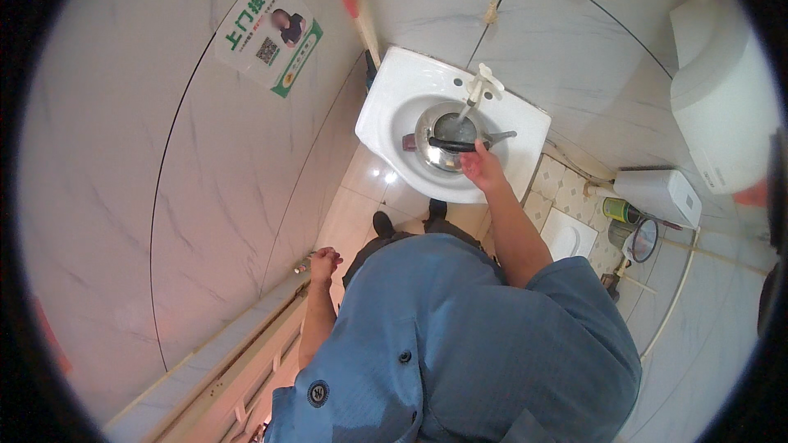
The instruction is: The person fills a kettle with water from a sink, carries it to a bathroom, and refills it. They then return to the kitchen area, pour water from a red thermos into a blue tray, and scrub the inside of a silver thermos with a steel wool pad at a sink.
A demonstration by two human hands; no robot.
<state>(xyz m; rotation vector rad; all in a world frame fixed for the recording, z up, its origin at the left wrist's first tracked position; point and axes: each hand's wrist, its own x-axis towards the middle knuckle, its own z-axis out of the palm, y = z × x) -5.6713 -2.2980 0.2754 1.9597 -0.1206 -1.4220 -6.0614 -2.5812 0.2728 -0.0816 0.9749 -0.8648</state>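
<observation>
A stainless steel kettle (425, 129) sits without a lid in the white basin (394, 111) of a wall-side sink. Water runs from a white plastic tap (483, 83) into its open mouth, and water shows inside. Its spout (505, 135) points right; a dark reddish part (409, 143) juts out on the left. My right hand (483, 167) has its fingers on the right end of the black kettle handle (452, 145). Down by my left side hangs my left hand (325, 263), fingers curled. A small printed object (301, 269) shows beside it; whether I hold it is unclear.
On the right are a squat toilet (569, 237), a white cistern (655, 194), a green can (619, 210) and a dark-rimmed container (644, 240). A white water heater-like unit (723, 98) hangs above. A poster (271, 34) is on the left wall.
</observation>
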